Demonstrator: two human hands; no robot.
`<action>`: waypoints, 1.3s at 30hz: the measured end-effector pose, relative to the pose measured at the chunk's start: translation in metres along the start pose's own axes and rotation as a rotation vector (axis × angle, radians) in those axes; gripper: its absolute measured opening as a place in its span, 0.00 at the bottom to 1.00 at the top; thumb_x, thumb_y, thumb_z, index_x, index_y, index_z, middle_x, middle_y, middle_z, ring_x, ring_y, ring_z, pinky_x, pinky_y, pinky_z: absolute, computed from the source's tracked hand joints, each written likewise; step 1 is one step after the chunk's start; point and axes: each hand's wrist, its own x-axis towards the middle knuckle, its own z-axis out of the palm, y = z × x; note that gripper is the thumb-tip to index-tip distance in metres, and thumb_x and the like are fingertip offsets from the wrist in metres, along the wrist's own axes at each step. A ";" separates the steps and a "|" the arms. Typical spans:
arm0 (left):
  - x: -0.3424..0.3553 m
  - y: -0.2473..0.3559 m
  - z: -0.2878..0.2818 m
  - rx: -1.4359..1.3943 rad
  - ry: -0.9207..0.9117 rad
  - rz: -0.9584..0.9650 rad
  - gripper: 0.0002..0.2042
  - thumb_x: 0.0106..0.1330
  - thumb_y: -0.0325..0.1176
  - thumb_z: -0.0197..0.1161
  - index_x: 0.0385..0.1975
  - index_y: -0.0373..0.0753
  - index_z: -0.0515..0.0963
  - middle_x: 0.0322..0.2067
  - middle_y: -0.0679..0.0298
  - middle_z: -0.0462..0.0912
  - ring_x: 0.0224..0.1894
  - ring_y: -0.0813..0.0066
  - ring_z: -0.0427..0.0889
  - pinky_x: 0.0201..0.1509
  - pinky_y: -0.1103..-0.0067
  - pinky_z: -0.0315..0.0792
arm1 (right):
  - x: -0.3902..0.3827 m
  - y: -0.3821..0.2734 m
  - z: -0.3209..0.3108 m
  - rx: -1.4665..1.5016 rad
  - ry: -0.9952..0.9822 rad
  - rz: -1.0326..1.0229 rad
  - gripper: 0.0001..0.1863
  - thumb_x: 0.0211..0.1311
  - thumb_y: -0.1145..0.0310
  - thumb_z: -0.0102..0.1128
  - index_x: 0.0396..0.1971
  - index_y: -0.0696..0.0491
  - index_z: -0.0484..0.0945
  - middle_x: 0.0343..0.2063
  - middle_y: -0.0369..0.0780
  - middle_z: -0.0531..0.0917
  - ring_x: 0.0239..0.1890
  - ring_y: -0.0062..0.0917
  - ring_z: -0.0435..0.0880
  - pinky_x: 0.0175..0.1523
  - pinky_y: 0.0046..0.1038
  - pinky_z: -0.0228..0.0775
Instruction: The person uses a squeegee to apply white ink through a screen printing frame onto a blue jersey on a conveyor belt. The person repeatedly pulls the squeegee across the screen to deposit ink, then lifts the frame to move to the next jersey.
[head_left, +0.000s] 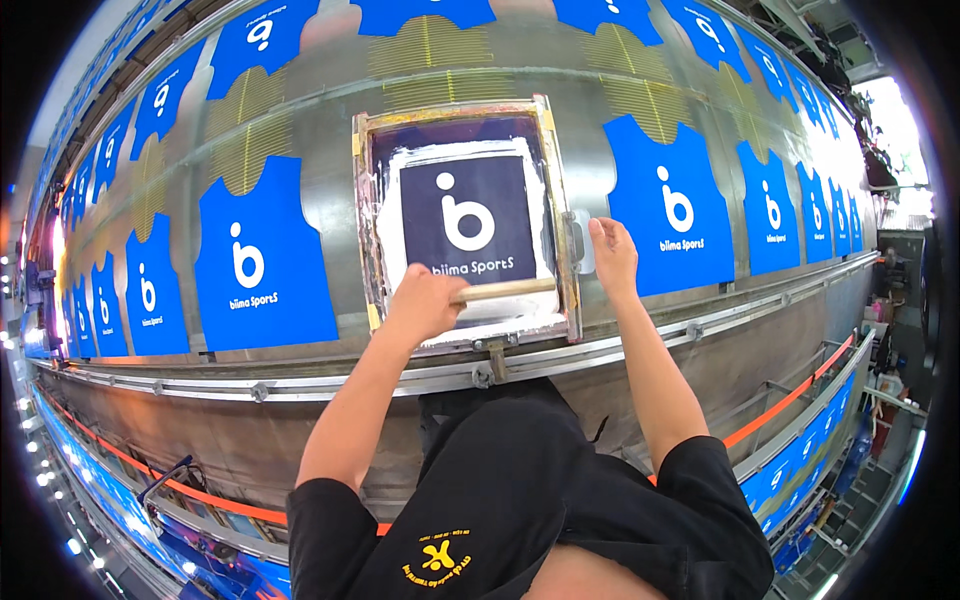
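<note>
A rectangular screen-printing frame (pixel 365 215) lies on the long metal table in front of me. Its dark mesh bears a white letter emblem and lettering, with white ink smeared around the border. My left hand (pixel 425 303) is closed around one end of a squeegee with a wooden handle (pixel 505 289), which lies across the near part of the mesh. Just right of the frame, beside a pale side plate (pixel 581 243), my right hand (pixel 613 257) has its fingers curled together, and nothing shows in them.
Blue shirt panels with white prints lie in rows, including one panel (pixel 262 250) left of the frame and another (pixel 675 205) right of it. Yellow-lined patches (pixel 240 130) mark the table between panels. A metal rail (pixel 300 385) with clamps runs along the near edge.
</note>
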 end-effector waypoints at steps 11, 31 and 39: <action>0.174 -0.099 -0.090 0.105 0.036 -0.005 0.08 0.65 0.36 0.69 0.41 0.49 0.88 0.34 0.62 0.90 0.40 0.59 0.88 0.57 0.63 0.68 | 0.030 -0.030 0.027 0.283 -0.254 0.497 0.22 0.77 0.52 0.67 0.52 0.58 0.84 0.21 0.28 0.72 0.15 0.11 0.64 0.19 0.21 0.55; -0.090 0.015 0.048 0.008 0.446 0.129 0.26 0.54 0.23 0.68 0.56 0.42 0.82 0.58 0.64 0.86 0.61 0.66 0.82 0.68 0.60 0.68 | 0.010 -0.083 0.014 0.147 0.099 0.029 0.19 0.73 0.59 0.69 0.54 0.58 0.87 0.40 0.39 0.87 0.41 0.21 0.81 0.51 0.26 0.75; -0.163 -0.082 -0.032 -0.053 0.207 -0.076 0.27 0.54 0.23 0.69 0.58 0.47 0.83 0.58 0.68 0.87 0.62 0.65 0.83 0.76 0.60 0.64 | -0.062 -0.155 0.122 0.323 0.039 0.126 0.18 0.74 0.57 0.69 0.50 0.56 0.87 0.25 0.31 0.80 0.26 0.14 0.72 0.32 0.24 0.64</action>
